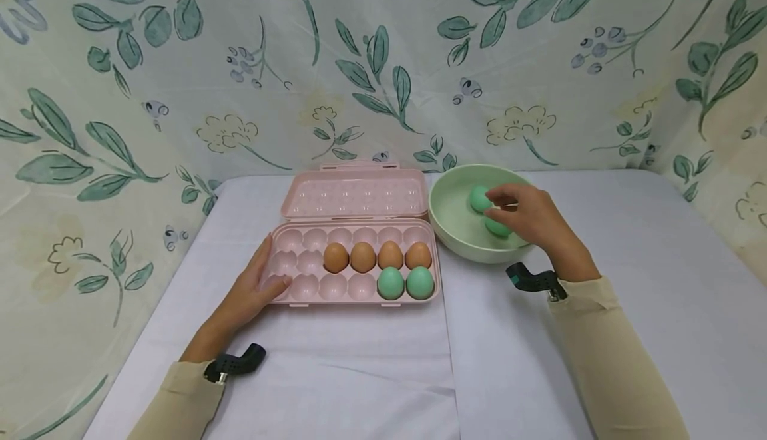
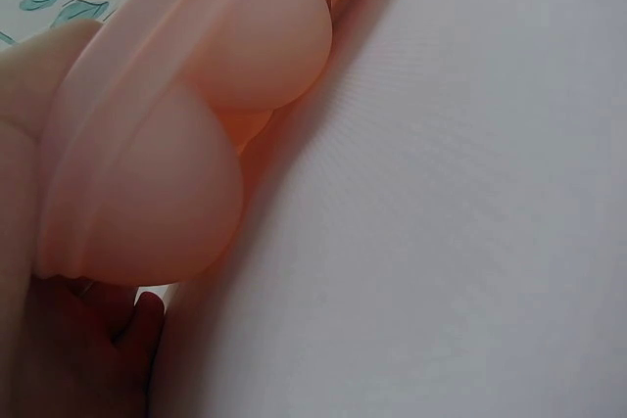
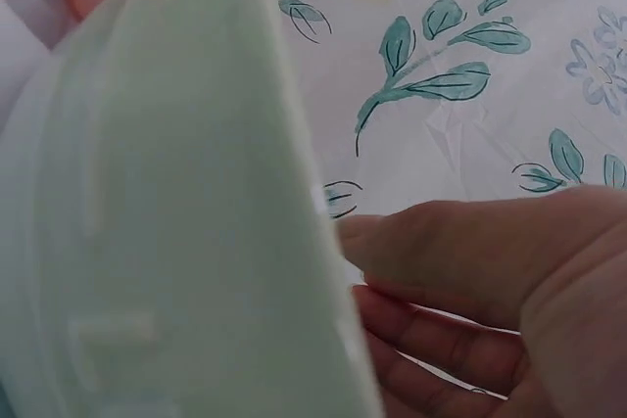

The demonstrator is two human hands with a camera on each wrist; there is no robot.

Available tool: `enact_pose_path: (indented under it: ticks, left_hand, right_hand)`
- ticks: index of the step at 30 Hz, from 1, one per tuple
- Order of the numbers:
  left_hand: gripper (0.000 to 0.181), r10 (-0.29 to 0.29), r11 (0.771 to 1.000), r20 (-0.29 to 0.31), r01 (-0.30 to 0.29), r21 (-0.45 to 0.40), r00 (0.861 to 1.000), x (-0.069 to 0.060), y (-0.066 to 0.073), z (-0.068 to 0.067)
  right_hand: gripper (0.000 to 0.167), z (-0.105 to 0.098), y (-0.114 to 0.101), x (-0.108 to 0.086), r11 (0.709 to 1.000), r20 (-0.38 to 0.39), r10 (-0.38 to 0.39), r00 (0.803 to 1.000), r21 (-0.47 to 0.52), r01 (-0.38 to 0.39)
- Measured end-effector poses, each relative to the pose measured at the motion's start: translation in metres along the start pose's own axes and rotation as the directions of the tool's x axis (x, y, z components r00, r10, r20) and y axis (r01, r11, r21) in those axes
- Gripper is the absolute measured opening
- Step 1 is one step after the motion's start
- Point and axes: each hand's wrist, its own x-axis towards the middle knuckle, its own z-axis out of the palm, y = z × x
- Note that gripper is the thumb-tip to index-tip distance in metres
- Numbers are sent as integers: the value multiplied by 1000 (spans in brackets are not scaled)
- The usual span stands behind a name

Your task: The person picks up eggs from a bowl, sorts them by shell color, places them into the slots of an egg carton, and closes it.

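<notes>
In the head view, a pink egg carton point(image 1: 341, 303) lies with its lid folded back. Brown eggs point(image 1: 362, 257) fill the right part of its middle row; a green egg point(image 1: 391, 284) and another point(image 1: 420, 283) sit at the right of the front row. The left hand point(image 1: 240, 297) grips the carton's left end, its thumb at the front corner; the left wrist view shows the carton's underside point(image 2: 147, 193). Over the light green bowl point(image 1: 467, 248), the right hand point(image 1: 533, 220) has parted, bent fingers beside two green eggs point(image 1: 480, 198). The bowl wall point(image 3: 196, 183) hides its fingertips in the right wrist view.
The carton and bowl stand side by side on a white cloth point(image 1: 359, 373) with a seam running toward the front. Behind them hangs a leaf-patterned curtain point(image 1: 407, 40). Each wrist wears a black device point(image 1: 236, 362).
</notes>
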Motion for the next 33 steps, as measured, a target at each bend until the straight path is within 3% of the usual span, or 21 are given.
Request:
enact_pose_path:
  ticks: [22, 33]
  left_hand:
    - [96, 6, 1000, -3, -6, 14, 1000, 1, -4, 0]
    - [96, 0, 1000, -5, 0, 22, 1000, 1, -2, 0]
  right_hand:
    - [43, 3, 11, 4, 992, 19, 100, 995, -74, -98]
    - [45, 4, 12, 5, 992, 41, 106, 994, -72, -103]
